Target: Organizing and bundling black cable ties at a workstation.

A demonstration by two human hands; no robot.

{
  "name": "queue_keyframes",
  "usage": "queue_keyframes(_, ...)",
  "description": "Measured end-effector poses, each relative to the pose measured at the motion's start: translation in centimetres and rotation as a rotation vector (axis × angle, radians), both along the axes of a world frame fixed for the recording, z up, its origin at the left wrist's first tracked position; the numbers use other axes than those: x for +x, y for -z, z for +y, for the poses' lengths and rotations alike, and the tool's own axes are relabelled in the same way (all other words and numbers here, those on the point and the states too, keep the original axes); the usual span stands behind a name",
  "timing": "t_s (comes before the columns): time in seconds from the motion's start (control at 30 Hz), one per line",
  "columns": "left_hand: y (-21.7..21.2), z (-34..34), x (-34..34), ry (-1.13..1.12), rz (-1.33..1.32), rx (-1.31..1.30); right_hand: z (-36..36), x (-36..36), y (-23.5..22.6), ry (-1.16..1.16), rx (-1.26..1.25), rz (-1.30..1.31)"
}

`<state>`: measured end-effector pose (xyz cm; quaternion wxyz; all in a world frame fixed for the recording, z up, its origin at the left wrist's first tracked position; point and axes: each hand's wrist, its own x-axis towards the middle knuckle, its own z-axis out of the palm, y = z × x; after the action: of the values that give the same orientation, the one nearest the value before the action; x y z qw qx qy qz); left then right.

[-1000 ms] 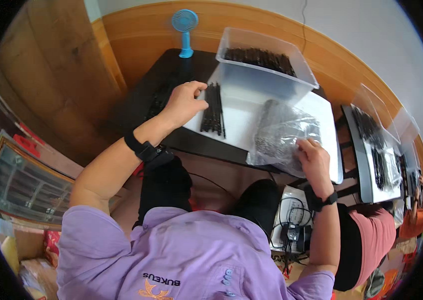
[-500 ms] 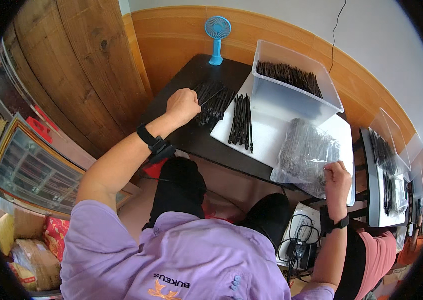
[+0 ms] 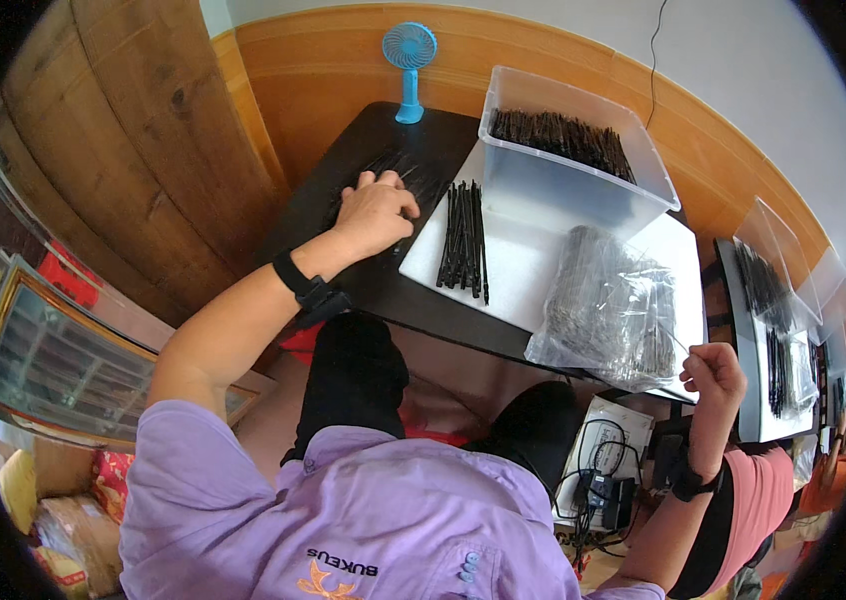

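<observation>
Left hand point(image 3: 375, 212) lies palm down, fingers curled, on a loose heap of thin black sticks point(image 3: 413, 180) at the left side of the dark table point(image 3: 343, 190); whether any stick is actually pinched under the fingers cannot be told from this view. Right hand point(image 3: 713, 373) is off the near right corner of the table, closed in a loose fist, apparently gripping the edge of the clear plastic bag point(image 3: 608, 310) of dark sticks. That bag rests on the right part of the white board point(image 3: 533, 270). At the far edge of the board stands a clear plastic bin point(image 3: 568, 185) holding more sticks. A neat row of black sticks point(image 3: 463, 240) lies on the board's left part, just right of the left hand. A small blue fan point(image 3: 409, 65) stands at the far edge of the table.
</observation>
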<state>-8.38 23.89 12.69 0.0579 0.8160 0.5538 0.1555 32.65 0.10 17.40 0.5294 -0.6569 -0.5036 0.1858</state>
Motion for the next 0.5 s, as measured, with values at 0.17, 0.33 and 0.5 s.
queue_keyframes(0.17, 0.6, 1.1, -1.3, -0.062, -0.196, 0.063, -0.2, 0.3, 1.0, 0.127, 0.186, -0.25)
queue_keyframes(0.33, -0.2, 2.4, -2.3, -0.188, -0.26, 0.199, -1.4, 2.4, 1.9, 0.121, 0.139, -0.487)
queue_keyframes(0.5, -0.8, 3.9, -4.7, -0.509, -0.09, 0.037, -2.7, 2.2, 2.4, 0.09, 0.015, -0.416)
